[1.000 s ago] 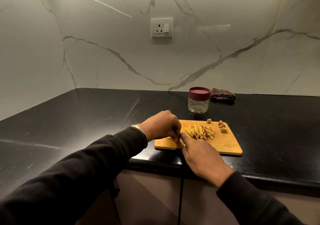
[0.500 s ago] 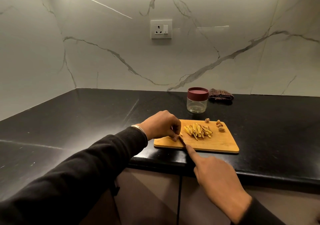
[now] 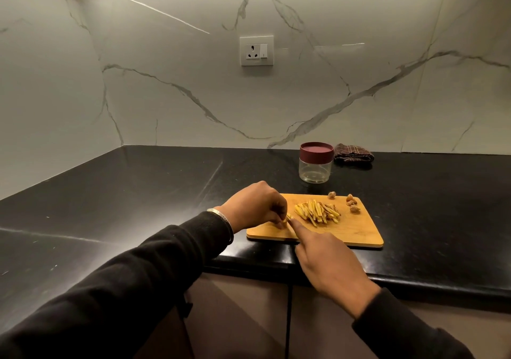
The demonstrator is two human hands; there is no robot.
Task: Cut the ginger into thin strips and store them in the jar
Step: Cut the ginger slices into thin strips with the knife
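Note:
A wooden cutting board (image 3: 356, 234) lies at the counter's front edge. A pile of yellow ginger strips (image 3: 318, 212) sits at its middle. My left hand (image 3: 254, 206) pinches a small ginger piece (image 3: 286, 218) at the board's left end. My right hand (image 3: 329, 264) grips a knife that is almost wholly hidden under it, with the forefinger stretched forward to the ginger piece. The clear jar (image 3: 315, 170) with its maroon lid on stands behind the board.
Brown ginger scraps (image 3: 352, 205) lie on the board's far right corner. A folded checked cloth (image 3: 352, 156) rests by the wall right of the jar. A wall socket (image 3: 256, 51) is above. The black counter (image 3: 138, 193) wraps round to the left.
My right hand drew back towards me half a second ago and has come forward again to the ginger piece. My left hand stays in place on the board.

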